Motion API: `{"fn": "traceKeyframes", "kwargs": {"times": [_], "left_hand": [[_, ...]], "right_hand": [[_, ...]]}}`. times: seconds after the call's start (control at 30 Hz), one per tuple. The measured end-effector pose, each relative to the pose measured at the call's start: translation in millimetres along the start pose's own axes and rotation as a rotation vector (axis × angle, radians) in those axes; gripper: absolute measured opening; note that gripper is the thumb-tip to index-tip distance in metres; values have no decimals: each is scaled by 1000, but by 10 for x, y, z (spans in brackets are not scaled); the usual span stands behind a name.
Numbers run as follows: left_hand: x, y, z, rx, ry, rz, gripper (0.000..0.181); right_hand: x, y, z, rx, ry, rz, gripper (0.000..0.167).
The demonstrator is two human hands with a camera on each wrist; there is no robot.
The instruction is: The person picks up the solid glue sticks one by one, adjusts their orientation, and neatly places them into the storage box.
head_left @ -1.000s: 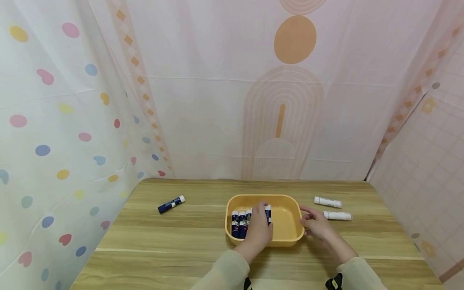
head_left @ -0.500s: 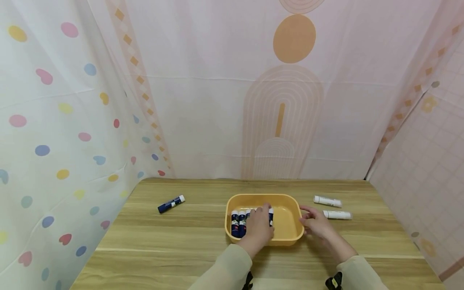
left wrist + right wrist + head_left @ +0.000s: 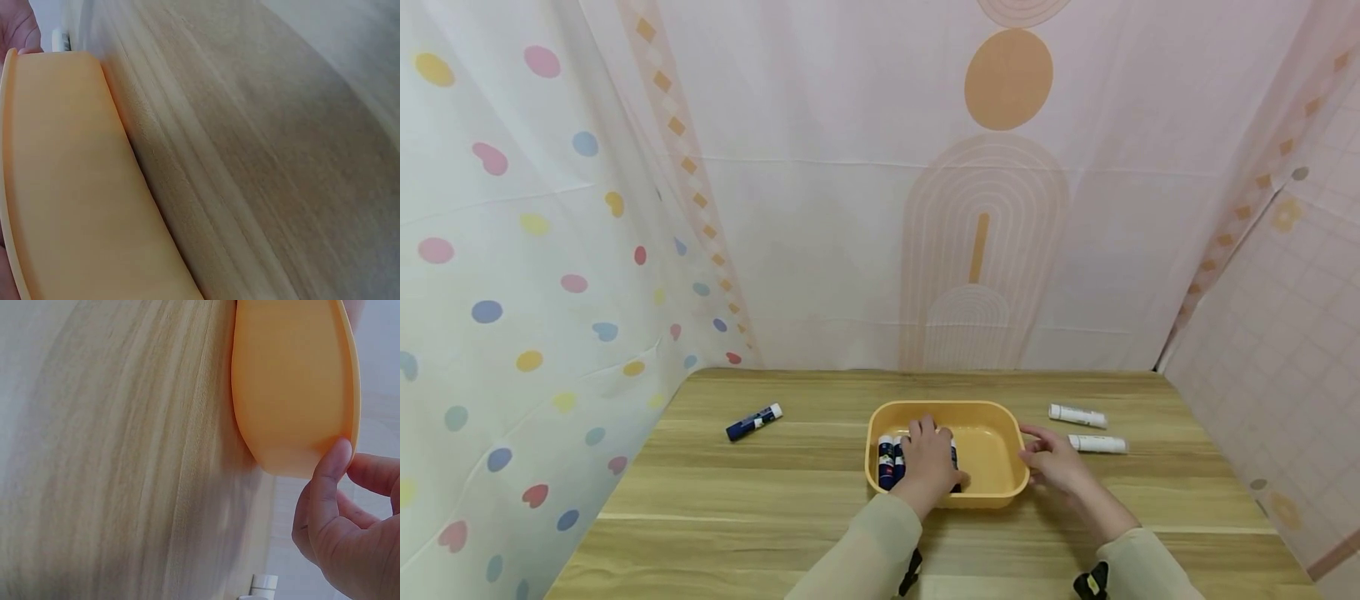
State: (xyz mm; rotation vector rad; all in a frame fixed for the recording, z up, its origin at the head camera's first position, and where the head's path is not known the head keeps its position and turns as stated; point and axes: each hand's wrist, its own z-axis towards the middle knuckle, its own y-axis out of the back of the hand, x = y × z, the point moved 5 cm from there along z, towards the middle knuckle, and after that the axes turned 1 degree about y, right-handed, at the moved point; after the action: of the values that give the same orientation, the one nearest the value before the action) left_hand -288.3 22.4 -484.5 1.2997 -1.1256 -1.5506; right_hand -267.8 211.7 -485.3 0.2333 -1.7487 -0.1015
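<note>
In the head view a yellow-orange tray holds several dark blue glue sticks with white caps, lying side by side in its left part. My left hand reaches over the near rim and rests on them, fingers spread and thumb toward the right, covering the middle ones. Two sticks show left of it, and part of another at its right. My right hand pinches the tray's right rim; the right wrist view shows thumb and fingers on the tray's corner.
Another blue glue stick lies on the wooden table at the left. Two white tubes lie right of the tray, just beyond my right hand. Patterned curtains stand behind and at both sides.
My left hand has shifted slightly left over the glue sticks, and its fingers have spread. The rightmost stick moved right, then back left. My right hand stays on the rim.
</note>
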Motion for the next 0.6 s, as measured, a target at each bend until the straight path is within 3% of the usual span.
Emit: {"fn": "traceKeyframes", "kwargs": {"times": [0.17, 0.27, 0.43, 0.6], "left_hand": [[2, 13, 0, 1, -20, 61, 65], [10, 71, -20, -18, -53, 48, 66], [103, 265, -57, -117, -118, -103, 51], [411, 474, -81, -227, -172, -258, 43]], "right_hand": [[-17, 0, 13, 3, 9, -1, 51], [-16, 1, 9, 0, 7, 3, 51], [-10, 5, 5, -1, 0, 2, 51], [-19, 11, 9, 10, -1, 9, 50]]}}
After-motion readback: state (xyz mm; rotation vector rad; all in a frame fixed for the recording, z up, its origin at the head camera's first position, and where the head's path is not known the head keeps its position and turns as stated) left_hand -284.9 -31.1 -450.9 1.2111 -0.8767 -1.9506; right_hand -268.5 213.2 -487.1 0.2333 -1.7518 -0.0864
